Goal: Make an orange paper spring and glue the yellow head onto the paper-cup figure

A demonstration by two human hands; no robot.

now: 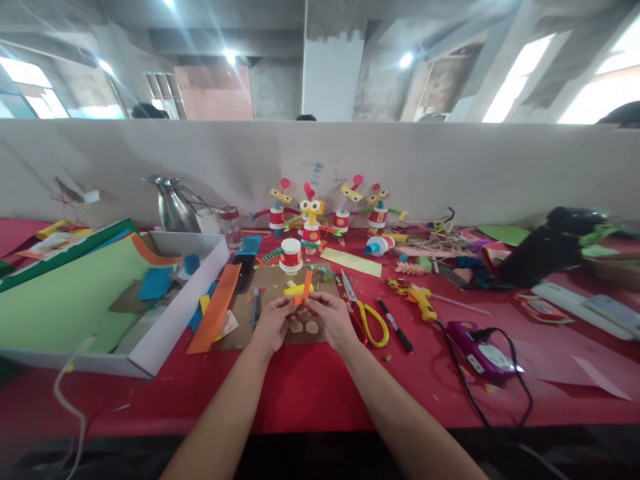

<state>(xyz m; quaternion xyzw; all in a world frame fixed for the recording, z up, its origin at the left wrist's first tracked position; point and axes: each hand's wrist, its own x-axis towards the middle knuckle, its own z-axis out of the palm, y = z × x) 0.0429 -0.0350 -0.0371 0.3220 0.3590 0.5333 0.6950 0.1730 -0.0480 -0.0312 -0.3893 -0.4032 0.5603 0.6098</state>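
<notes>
Both hands meet over a brown board [270, 277] on the red table. My left hand [275, 321] pinches one side of a small orange paper strip [307, 285]; my right hand [331, 317] pinches its other side. The strip's free end points up and away from me. Just behind the fingers lies a yellow paper piece [294, 291]. A white and red paper cup [291, 256] with a green spring-like arm stands at the board's far edge. Two pale rounded pieces [312, 327] rest on the board between my hands.
Scissors [373, 323], a black marker [395, 325] and a yellow glue gun [423, 301] lie to the right, near a purple power strip [480, 353]. A white box [175, 327] holds coloured paper at left. Several cup figures [311, 232] and a metal jug [175, 207] stand behind.
</notes>
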